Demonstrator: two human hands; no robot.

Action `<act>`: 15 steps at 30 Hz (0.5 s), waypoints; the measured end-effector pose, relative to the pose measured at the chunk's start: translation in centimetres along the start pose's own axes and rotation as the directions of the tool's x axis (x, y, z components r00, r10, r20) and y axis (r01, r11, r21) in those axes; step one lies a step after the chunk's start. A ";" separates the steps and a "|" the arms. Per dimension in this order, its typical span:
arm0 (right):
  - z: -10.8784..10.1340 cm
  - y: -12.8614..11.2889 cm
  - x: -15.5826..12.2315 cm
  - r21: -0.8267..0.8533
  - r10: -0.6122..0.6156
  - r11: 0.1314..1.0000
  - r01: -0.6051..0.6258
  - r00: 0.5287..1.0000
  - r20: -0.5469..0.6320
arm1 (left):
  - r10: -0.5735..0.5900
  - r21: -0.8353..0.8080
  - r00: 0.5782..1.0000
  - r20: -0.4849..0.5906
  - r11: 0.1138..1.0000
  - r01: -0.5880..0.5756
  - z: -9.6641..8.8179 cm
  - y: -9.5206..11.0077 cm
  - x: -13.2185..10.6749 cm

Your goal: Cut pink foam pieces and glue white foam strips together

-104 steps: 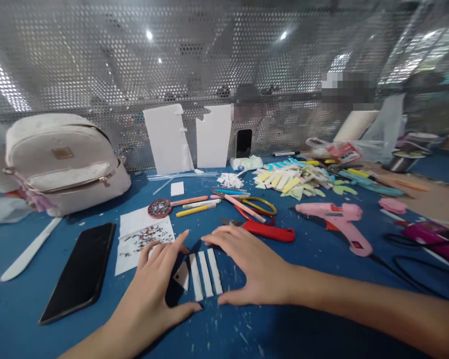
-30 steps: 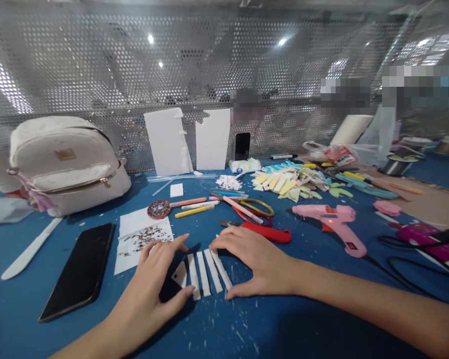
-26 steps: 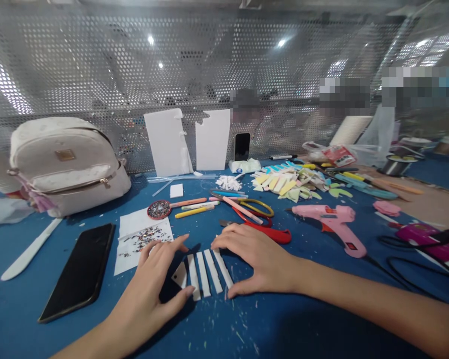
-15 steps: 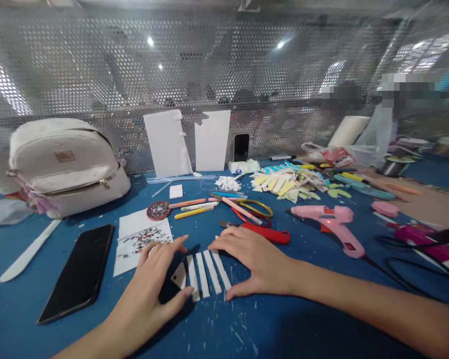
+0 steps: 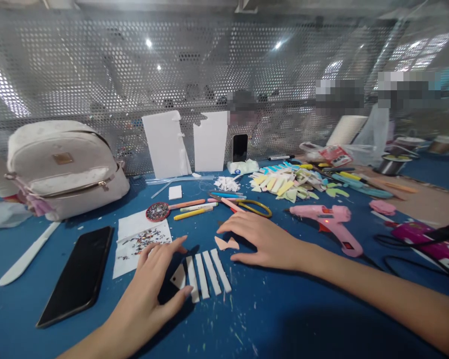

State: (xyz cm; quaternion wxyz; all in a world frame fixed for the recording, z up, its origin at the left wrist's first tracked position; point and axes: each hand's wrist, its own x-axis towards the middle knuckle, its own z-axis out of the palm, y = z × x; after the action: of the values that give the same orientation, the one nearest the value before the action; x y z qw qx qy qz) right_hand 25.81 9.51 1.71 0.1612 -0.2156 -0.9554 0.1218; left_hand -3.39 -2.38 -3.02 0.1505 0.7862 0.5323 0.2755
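Observation:
Several narrow white strips (image 5: 206, 271) lie side by side on the blue table in front of me. My left hand (image 5: 153, 284) is open at their left, its thumb tip by the leftmost strip. Partly behind that hand sits a small white piece with a dark dot (image 5: 178, 277). Fingers apart and holding nothing, my right hand (image 5: 260, 242) hovers low above the table, right of the strips. Beside its fingertips are two small peach-coloured scraps (image 5: 226, 243). The red-handled tool beyond is mostly hidden by this hand; yellow-handled scissors (image 5: 264, 207) show past the knuckles.
A pink glue gun (image 5: 329, 219) lies at right. A black phone (image 5: 77, 274) and a paper with dark bits (image 5: 123, 227) are at left, near a white backpack (image 5: 65, 169). Pens (image 5: 192, 213), paper scraps (image 5: 284, 184) and upright white boards (image 5: 166, 144) stand farther back.
My right hand has moved away from the strips, up and to the right, uncovering the peach-coloured scraps and covering the red-handled tool. My left hand has stayed almost in place.

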 end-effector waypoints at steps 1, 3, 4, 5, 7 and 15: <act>-0.1 0.2 0.0 -0.015 0.000 1.000 0.000 1.000 0.011 | -0.001 -0.007 1.000 0.004 1.000 0.001 0.0 0.0 0.0; -0.2 0.5 -0.1 -0.034 0.004 0.999 -0.003 0.999 0.032 | -0.005 -0.019 1.000 0.015 1.000 0.005 0.0 -0.1 -0.1; -0.1 0.6 -0.2 -0.036 0.006 0.999 -0.005 0.999 0.040 | -0.005 -0.022 1.000 0.015 1.000 0.005 0.0 -0.1 -0.1; 0.0 0.7 -0.2 -0.035 0.006 0.999 -0.004 0.999 0.046 | -0.005 -0.023 1.000 0.014 1.000 0.006 0.0 -0.1 -0.1; 0.3 0.9 -0.3 -0.029 0.000 1.000 0.001 0.998 0.056 | -0.009 -0.019 1.000 0.009 1.000 0.010 0.0 -0.1 -0.1; 0.6 0.8 -0.2 -0.011 0.000 1.000 0.001 0.998 0.055 | -0.021 -0.035 1.000 0.012 0.999 0.022 0.0 -0.2 -0.1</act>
State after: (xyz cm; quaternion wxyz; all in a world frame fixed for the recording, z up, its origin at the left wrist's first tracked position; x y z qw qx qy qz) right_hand 26.04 10.04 0.89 0.1335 -0.2126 -0.9602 0.1224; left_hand -3.56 -2.33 -3.18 0.1705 0.7792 0.5350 0.2785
